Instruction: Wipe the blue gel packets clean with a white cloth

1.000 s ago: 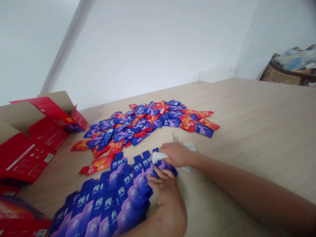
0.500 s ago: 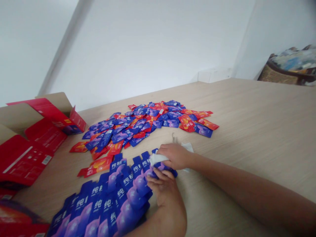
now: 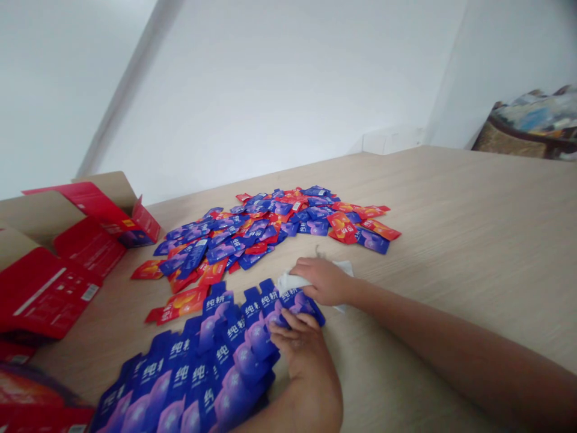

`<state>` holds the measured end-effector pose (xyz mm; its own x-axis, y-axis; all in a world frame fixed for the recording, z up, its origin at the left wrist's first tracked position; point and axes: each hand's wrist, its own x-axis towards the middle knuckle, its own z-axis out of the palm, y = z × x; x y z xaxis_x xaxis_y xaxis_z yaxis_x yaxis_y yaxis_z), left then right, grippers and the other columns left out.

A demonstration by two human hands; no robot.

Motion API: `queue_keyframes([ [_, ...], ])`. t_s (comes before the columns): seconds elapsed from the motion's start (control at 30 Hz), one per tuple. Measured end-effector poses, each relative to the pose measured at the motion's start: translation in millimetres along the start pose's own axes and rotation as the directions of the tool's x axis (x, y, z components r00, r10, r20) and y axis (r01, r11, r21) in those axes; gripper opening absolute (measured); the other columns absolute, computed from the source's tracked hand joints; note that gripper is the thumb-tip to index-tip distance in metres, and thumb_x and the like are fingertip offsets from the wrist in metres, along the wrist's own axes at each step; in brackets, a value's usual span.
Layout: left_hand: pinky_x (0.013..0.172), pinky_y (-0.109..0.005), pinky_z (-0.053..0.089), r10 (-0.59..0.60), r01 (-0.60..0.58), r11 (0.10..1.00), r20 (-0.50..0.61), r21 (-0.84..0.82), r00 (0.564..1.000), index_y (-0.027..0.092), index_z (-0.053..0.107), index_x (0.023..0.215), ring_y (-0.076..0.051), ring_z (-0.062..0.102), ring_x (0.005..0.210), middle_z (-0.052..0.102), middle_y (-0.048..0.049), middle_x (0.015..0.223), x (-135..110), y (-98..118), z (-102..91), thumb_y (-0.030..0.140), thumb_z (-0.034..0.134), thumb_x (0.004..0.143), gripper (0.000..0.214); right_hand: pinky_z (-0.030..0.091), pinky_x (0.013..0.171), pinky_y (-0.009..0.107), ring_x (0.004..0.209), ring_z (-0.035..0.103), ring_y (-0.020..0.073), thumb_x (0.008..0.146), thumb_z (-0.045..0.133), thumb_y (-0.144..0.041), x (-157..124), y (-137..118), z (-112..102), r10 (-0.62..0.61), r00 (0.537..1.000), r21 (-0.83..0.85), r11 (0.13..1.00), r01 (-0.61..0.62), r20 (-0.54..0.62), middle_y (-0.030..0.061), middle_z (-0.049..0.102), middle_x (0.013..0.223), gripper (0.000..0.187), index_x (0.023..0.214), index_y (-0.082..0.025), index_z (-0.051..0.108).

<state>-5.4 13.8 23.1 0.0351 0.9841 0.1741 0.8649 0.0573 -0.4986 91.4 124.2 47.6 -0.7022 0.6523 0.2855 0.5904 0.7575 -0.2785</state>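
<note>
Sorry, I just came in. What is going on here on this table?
A person is working with both bare hands at a wooden table. The right hand closes over a white piece of soft material, at the end of long overlapping rows of blue-purple sachets. The left hand's fingers rest on those sachets. Behind them lies a loose pile of blue and red sachets, and an open red cardboard box stands at the left.
</note>
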Motion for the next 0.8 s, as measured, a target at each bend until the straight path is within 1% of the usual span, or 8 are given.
queue_keyframes([
  [0.1,0.074,-0.046,0.053,0.021,-0.021,1.000,0.009,0.004,1.000,0.011,0.064,0.107,-0.033,0.062,0.095,0.061,-0.0213,0.116,-1,-1,-1.4,-0.007,0.035,0.076,0.047,0.039,0.080,0.032,0.089,0.051,0.0200,0.076,0.053,-0.022,0,-7,1,-0.104,0.993,0.036,0.994,0.102,0.054,0.0077,0.056,0.098,0.030,0.105,-0.015,0.056],
  [0.17,0.074,-0.046,0.053,0.025,-0.025,1.000,0.010,0.006,1.000,0.012,0.064,0.107,-0.033,0.062,0.095,0.062,-0.0197,0.115,-2,-1,-2.2,-0.007,0.035,0.076,0.047,0.039,0.079,0.032,0.087,0.052,0.0201,0.077,0.054,-0.024,0,-8,4,-0.111,0.988,0.025,0.994,0.109,0.111,0.0072,0.057,0.095,0.025,0.100,-0.015,0.058],
  [0.23,0.074,-0.045,0.053,0.018,-0.018,1.000,0.007,0.017,1.000,0.012,0.064,0.106,-0.032,0.063,0.095,0.062,-0.0198,0.115,-1,-1,-2.0,-0.007,0.035,0.076,0.046,0.039,0.078,0.032,0.088,0.052,0.0206,0.077,0.055,-0.024,1,-5,7,-0.044,0.991,-0.013,0.999,0.046,0.124,0.0078,0.057,0.095,0.024,0.099,-0.015,0.058],
  [0.4,0.075,-0.046,0.053,-0.010,0.011,1.000,0.020,-0.027,1.000,0.010,0.064,0.106,-0.033,0.062,0.096,0.060,-0.0223,0.117,1,1,1.9,-0.007,0.035,0.077,0.044,0.039,0.079,0.033,0.091,0.051,0.0216,0.079,0.053,-0.024,0,6,6,0.139,0.989,-0.068,0.988,-0.136,0.054,0.0103,0.056,0.100,0.028,0.105,-0.014,0.056],
  [0.53,0.077,-0.049,0.052,-0.008,0.011,0.996,0.040,-0.085,0.999,0.010,0.063,0.108,-0.034,0.061,0.098,0.058,-0.0235,0.119,0,1,2.6,-0.007,0.035,0.076,0.045,0.039,0.080,0.031,0.091,0.051,0.0204,0.077,0.053,-0.022,-1,0,2,0.029,1.000,0.000,1.000,-0.029,0.002,0.0083,0.056,0.100,0.033,0.110,-0.015,0.055],
  [0.6,0.075,-0.049,0.052,0.010,-0.008,0.998,0.031,-0.064,0.999,0.011,0.063,0.108,-0.035,0.061,0.098,0.059,-0.0229,0.118,0,0,1.9,-0.007,0.035,0.076,0.046,0.039,0.078,0.030,0.088,0.052,0.0197,0.076,0.055,-0.024,-1,-5,3,-0.065,0.997,0.028,0.998,0.063,0.049,0.0070,0.056,0.097,0.032,0.107,-0.016,0.056],
  [0.67,0.075,-0.047,0.052,0.007,-0.007,0.999,0.021,-0.040,1.000,0.012,0.063,0.108,-0.034,0.061,0.097,0.060,-0.0213,0.117,-1,0,1.8,-0.007,0.035,0.076,0.047,0.040,0.077,0.030,0.086,0.053,0.0197,0.076,0.056,-0.027,-1,-8,6,-0.092,0.990,0.031,0.996,0.089,0.105,0.0067,0.057,0.094,0.029,0.102,-0.016,0.058],
  [0.8,0.076,-0.045,0.051,-0.033,0.033,0.999,0.019,-0.009,0.999,0.014,0.065,0.105,-0.033,0.062,0.097,0.060,-0.0198,0.118,0,2,4.8,-0.007,0.034,0.076,0.046,0.040,0.078,0.031,0.089,0.053,0.0210,0.077,0.055,-0.024,1,0,9,0.046,0.994,-0.023,0.999,-0.044,0.098,0.0084,0.057,0.097,0.027,0.102,-0.015,0.057],
])
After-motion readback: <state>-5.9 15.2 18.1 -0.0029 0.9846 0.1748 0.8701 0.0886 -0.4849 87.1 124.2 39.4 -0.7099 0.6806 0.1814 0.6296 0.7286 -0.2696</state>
